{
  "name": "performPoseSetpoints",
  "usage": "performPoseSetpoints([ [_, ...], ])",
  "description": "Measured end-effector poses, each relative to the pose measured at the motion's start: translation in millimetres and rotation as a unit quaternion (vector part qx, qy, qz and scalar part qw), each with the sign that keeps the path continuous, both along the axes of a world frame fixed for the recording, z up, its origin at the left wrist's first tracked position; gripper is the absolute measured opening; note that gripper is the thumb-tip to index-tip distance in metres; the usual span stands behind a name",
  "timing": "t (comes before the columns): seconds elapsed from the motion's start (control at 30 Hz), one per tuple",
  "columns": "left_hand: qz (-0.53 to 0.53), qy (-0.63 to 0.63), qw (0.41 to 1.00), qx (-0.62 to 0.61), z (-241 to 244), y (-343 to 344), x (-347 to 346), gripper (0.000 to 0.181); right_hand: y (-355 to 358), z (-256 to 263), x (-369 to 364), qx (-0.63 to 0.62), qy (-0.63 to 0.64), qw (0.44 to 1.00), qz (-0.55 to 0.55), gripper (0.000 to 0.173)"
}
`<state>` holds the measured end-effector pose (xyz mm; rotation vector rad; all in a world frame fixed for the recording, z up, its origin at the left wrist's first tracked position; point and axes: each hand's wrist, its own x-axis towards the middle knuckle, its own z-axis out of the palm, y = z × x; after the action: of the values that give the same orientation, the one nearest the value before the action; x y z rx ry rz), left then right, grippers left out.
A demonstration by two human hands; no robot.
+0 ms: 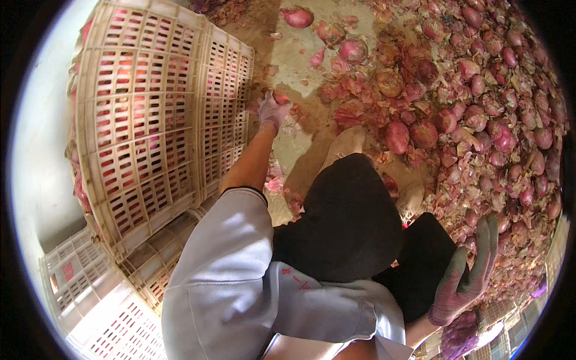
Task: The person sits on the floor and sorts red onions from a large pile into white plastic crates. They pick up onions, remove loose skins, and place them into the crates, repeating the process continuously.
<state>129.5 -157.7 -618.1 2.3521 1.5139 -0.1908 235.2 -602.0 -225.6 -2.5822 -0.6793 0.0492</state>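
My left hand (273,111), in a pale stained glove, reaches down to the floor beside the stacked crates. A red onion (282,97) shows at its fingers, which are curled around it. My right hand (465,274), in a dirty reddish-grey glove, is raised at the lower right, fingers extended and nothing in its grasp. Below and beyond it spreads a large heap of red onions (501,135) mixed with dry skins. A few loose onions, among them a bright one (353,51), lie on the floor ahead of my left hand.
Tall slatted plastic crates (198,103) filled with red produce stand close along my left side. More crates (130,333) are at the lower left. My knees in dark trousers (355,216) are bent in the middle. A purple mesh bag (459,335) lies behind my right hand.
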Motion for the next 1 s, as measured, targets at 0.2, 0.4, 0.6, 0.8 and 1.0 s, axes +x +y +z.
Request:
performPoseSetpoints([
  [0.2,0.090,-0.146,0.899,-0.404,-11,47,3,0.071,11,2,4,0.016,0.032,0.999,0.019,0.042],
  [0.4,0.109,-0.514,0.491,-0.695,90,-40,60,0.046,16,8,-10,0.063,0.027,0.998,0.004,0.038],
  [0.6,-0.385,-0.614,0.675,-0.137,256,-122,150,0.046,31,-6,-25,0.468,0.308,0.828,0.010,0.054],
  [0.8,-0.524,-0.439,0.644,-0.344,402,-244,157,0.032,49,-48,2,0.775,0.345,0.529,-0.019,0.048],
  [1.0,-0.152,-0.536,0.687,-0.467,424,-238,132,0.034,55,-30,1,0.851,0.374,0.368,-0.018,0.042],
])
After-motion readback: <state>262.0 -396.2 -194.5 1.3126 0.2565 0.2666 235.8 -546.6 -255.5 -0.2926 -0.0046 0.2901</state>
